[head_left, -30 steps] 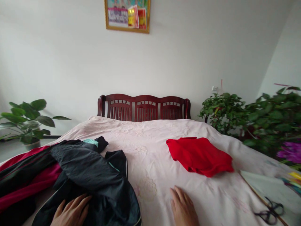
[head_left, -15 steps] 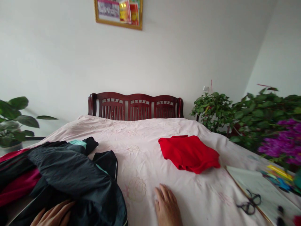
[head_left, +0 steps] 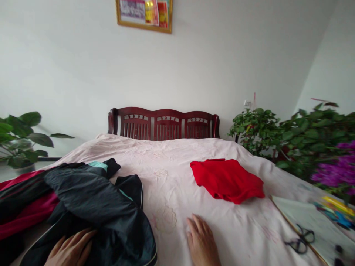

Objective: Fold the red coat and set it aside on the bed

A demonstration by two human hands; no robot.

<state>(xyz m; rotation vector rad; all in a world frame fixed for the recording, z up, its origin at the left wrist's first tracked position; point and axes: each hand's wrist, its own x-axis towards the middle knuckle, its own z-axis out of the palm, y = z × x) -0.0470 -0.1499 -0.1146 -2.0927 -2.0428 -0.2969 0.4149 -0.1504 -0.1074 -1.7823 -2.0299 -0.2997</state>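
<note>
My left hand lies flat, fingers apart, on a dark jacket heaped at the near left of the bed. My right hand rests palm down with fingers stretched out on the pale pink bedspread, holding nothing. A folded red garment lies on the bedspread beyond my right hand, apart from it. Red cloth shows under the dark jacket at the far left.
Black scissors lie on a pale board at the near right, with coloured papers beside it. A dark wooden headboard stands at the far end. Leafy plants line the right side; another plant stands at the left.
The view has swung slightly left and back; both hands stay flat in nearly the same places, the left on the jacket, the right on the bedspread.
</note>
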